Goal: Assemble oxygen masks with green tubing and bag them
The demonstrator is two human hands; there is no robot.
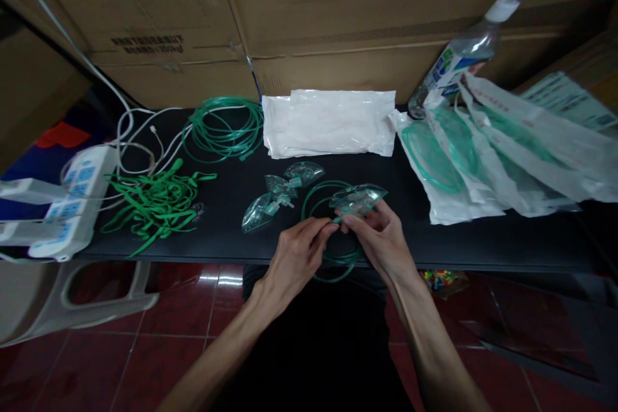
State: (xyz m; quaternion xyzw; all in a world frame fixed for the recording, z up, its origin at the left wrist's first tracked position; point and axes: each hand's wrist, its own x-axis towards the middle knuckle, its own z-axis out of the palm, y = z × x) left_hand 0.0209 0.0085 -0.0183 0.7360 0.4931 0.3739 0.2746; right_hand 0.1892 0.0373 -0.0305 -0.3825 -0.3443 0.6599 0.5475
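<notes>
My right hand (pixel 381 238) grips a clear green oxygen mask (pixel 358 198) by its connector, above the front edge of the black table (pixel 483 241). My left hand (pixel 297 254) pinches the end of a coiled green tube (pixel 333 257) right at that connector. The coil hangs partly over the table's edge. Two more clear masks (pixel 282 196) lie just left of my hands.
A coil of green tubing (pixel 224 129) and a heap of green straps (pixel 154 203) lie at left, beside a white power strip (pixel 72 199). Empty clear bags (pixel 331 122) sit at the back. Packed bags (pixel 487 154) and a water bottle (pixel 458 55) are at right. Cardboard boxes (pixel 338 6) stand behind.
</notes>
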